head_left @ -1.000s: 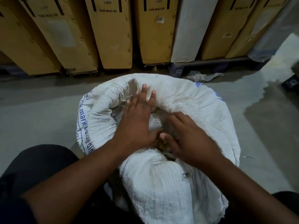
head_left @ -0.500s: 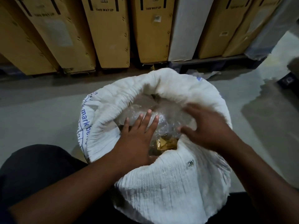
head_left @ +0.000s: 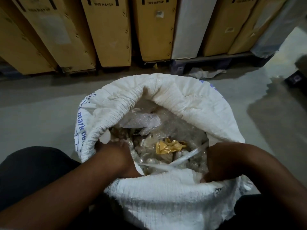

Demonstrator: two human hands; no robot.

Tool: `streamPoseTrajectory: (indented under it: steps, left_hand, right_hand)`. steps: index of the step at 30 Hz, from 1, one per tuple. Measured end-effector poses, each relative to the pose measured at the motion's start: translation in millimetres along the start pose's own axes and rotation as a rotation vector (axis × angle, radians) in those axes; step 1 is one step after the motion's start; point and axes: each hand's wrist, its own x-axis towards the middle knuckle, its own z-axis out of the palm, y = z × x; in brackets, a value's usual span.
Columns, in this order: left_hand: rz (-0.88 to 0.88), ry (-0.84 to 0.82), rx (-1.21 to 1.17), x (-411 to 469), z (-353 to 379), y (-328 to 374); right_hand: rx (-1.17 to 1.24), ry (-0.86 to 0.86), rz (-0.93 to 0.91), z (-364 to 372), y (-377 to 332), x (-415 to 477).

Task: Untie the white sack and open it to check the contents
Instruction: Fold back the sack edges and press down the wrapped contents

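The white woven sack [head_left: 187,103] with blue print stands on the floor in front of me, its mouth spread wide. Inside lie crumpled clear bubble wrap [head_left: 141,121], a scrap of yellow-brown tape [head_left: 167,146] and white plastic strips [head_left: 186,158]. My left hand [head_left: 116,156] grips the sack's near-left rim, fingers curled inside. My right hand [head_left: 221,160] grips the near-right rim, fingers hidden under the fabric.
A row of tall brown cartons [head_left: 106,30] marked "THIS WAY UP" and one white panel [head_left: 192,27] lean on pallets behind the sack. A crumpled white scrap [head_left: 206,73] lies on the grey floor at right. A dark object [head_left: 295,78] sits at far right.
Both hands left the bubble wrap in the middle and went to the sack's near rim, pulling it apart. The mouth is now much wider and the contents show.
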Motion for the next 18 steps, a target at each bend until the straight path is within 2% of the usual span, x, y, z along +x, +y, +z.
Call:
streamPoseTrajectory:
  steps: [2, 4, 7, 9, 11, 14, 16, 18]
  left_hand:
    - [0.014, -0.068, 0.037, -8.5, -4.1, 0.1]
    - [0.069, -0.061, 0.1, -12.9, -6.0, 0.6]
    - [0.104, -0.034, 0.165, -15.6, -5.1, -2.5]
    - [0.118, 0.016, 0.2, -16.1, -7.4, -3.0]
    - [0.135, 0.136, 0.158, -12.8, -14.5, -2.2]
    - [0.142, 0.389, -0.022, -1.6, -30.3, -2.5]
    - [0.19, 0.546, -0.19, 10.7, -40.6, -4.7]
    - [0.301, 0.628, -0.397, 22.1, -47.2, -7.9]
  right_hand:
    - [0.033, 0.012, -0.018, -2.1, -6.1, 1.3]
    - [0.086, 0.1, -0.017, -5.6, -9.7, 5.6]
    - [0.149, 0.329, 0.008, -9.8, -12.6, 12.0]
    - [0.221, 0.544, -0.03, -11.6, -13.2, 17.1]
    - [0.395, 0.757, -0.106, -11.9, -14.8, 24.0]
    - [0.651, 0.971, -0.243, -10.3, -21.8, 38.3]
    - [0.695, 1.043, -0.241, -7.6, -22.5, 49.1]
    - [0.671, 1.087, -0.205, -6.5, -15.8, 58.0]
